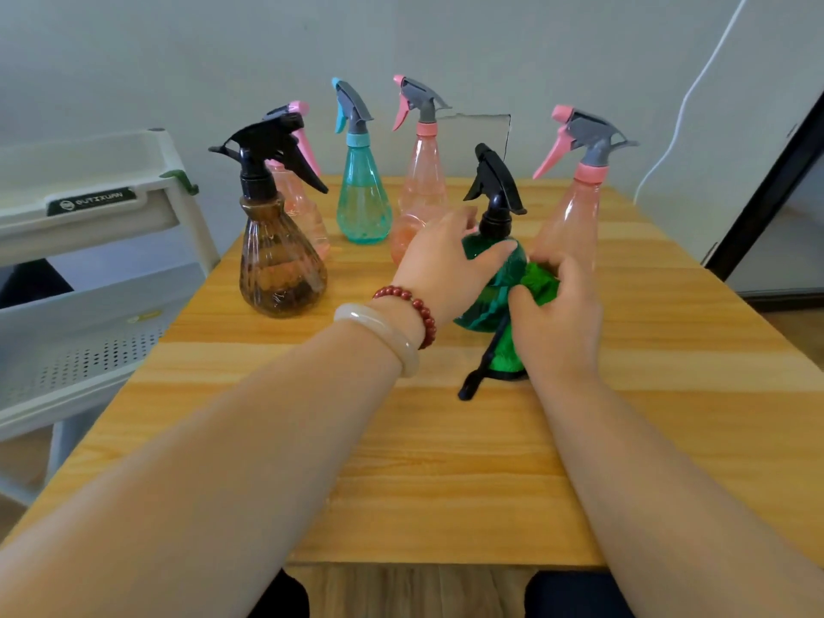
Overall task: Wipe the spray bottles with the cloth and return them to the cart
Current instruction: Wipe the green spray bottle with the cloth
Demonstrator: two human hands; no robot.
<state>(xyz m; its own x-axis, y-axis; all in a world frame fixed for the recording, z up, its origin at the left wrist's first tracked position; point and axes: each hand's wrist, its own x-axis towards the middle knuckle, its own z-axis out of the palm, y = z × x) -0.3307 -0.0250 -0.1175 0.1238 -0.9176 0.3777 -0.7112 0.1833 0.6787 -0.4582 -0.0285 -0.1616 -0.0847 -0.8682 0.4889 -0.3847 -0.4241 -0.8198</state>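
The fingers [461,218] of the left hand [446,265] curl over the far shoulder of a green bottle [488,283] and the thumb lies across its near side, so the hand grips the body just under the black spray head. The fingers [559,267] of the right hand [557,318] are bunched round a green cloth [541,283] and press it to the bottle's right flank. A black-edged fold hangs below that palm onto the table [401,461]. The bottle stands upright between the two sets of fingers, long axis vertical, nozzle turned away from the person and a little left. Whether it holds liquid cannot be told. Just beyond the left fingertips stand a teal bottle [363,207] and a tall pink bottle [421,180], nozzles facing left. Left of that hand is a brown bottle [281,265] with a squat pink bottle [305,207] behind it. Just beyond the right fingers stands a third pink bottle [575,216]. Their contents are unclear. A white cart [89,194] sits well to the left.
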